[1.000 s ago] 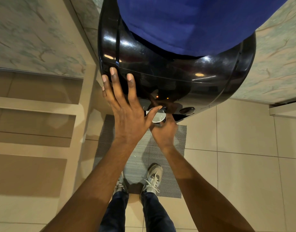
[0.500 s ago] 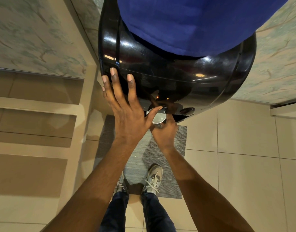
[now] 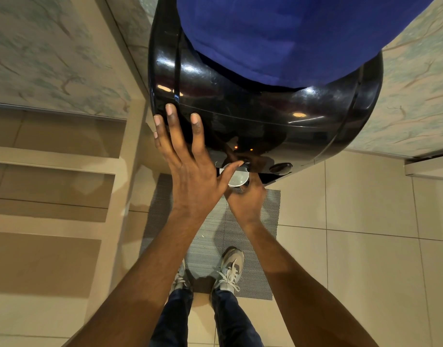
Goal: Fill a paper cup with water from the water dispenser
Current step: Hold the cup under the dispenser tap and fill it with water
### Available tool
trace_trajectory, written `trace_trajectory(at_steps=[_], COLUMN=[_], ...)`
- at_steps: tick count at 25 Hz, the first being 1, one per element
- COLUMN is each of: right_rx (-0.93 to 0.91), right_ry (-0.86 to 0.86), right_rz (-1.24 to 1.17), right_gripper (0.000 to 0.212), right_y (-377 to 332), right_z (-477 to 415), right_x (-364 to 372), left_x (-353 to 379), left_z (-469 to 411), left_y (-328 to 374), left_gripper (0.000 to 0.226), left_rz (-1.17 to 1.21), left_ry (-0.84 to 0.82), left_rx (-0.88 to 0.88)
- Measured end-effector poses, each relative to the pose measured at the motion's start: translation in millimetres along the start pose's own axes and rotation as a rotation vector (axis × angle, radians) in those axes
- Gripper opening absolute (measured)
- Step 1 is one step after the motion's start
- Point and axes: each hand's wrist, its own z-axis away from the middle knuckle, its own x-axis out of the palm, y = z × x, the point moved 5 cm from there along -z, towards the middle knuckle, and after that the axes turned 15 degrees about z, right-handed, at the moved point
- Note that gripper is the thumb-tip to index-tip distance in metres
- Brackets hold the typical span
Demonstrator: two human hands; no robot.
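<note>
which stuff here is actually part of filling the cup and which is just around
Part of the job:
- paper cup, held under the taps
- right hand, holding the cup
- left hand, fingers spread on the dispenser front, thumb at the tap
- black water dispenser
- blue-covered bottle on top

Just around:
- grey floor mat
- steps
- patterned wall

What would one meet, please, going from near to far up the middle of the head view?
Grey sneakers → grey floor mat → right hand → paper cup → black water dispenser → blue-covered water bottle.
</note>
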Motion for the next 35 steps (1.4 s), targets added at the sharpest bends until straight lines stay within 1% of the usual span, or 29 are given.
trace_trajectory(at_steps=[8, 11, 16, 24, 29, 35], right_rx=[-0.009, -0.009, 0.044, 0.019, 0.008, 0.015], right_ry=[-0.002, -0.015, -0.016, -0.002, 0.000, 0.016], right_rz=[-0.011, -0.014, 0.021, 0.001, -0.004, -0.032], right_gripper=[0.054, 0.056, 0.049, 0.051, 0.055, 0.053], right_y=[-0.8, -1.7, -1.4, -3.4, -6.1, -7.7], right_z=[1.6, 2.0, 2.2, 4.5, 7.0, 7.5], right_x=[-1.6, -2.4, -3.3, -5.6, -9.5, -12.6], left_x=[-2.7, -2.1, -6.4, -12.6, -16.5, -18.5], left_z=[-1.8, -1.2, 1.5, 3.3, 4.4, 3.8], left_y=[2.3, 2.5, -2.1, -2.9, -5.9, -5.0], left_gripper=[0.142, 0.141, 0.145, 0.140, 0.134, 0.130], left_rz=[0.006, -0.004, 0.001, 0.012, -0.002, 0.000], left_ry=[0.023, 0.006, -0.035, -0.063, -0.068, -0.057], left_rx=[-0.023, -0.017, 0.017, 0.027, -0.001, -0.006])
